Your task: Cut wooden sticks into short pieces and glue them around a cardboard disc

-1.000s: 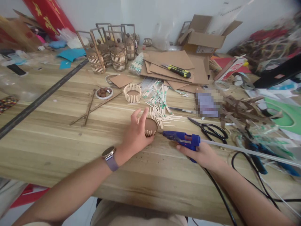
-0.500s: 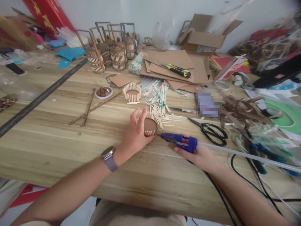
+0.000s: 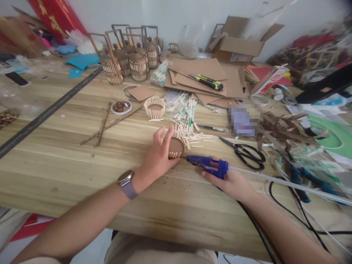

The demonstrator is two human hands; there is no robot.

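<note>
A round brown disc point(image 3: 176, 146) lies on the table with a short row of small sticks along its near edge. My left hand point(image 3: 158, 157) grips it by the left side, thumb at the near rim and fingers over the far side. My right hand point(image 3: 229, 181) is wrapped round a blue glue gun point(image 3: 207, 164), whose nozzle touches or nearly touches the disc's near right edge. Loose pale sticks point(image 3: 189, 138) are scattered just behind the disc. Farther back stands a ring of upright sticks around a brown base point(image 3: 154, 108).
Black scissors point(image 3: 249, 156) and a black cable point(image 3: 258, 227) lie by my right arm. Behind are a bowl of brown balls point(image 3: 121, 107), cardboard sheets point(image 3: 196, 69) with a cutter, and lidded stick baskets point(image 3: 137, 66). A long dark bar point(image 3: 52, 108) crosses the left.
My right hand and the glue gun have shifted slightly left, bringing the nozzle closer to the disc's edge. My left hand has hardly moved.
</note>
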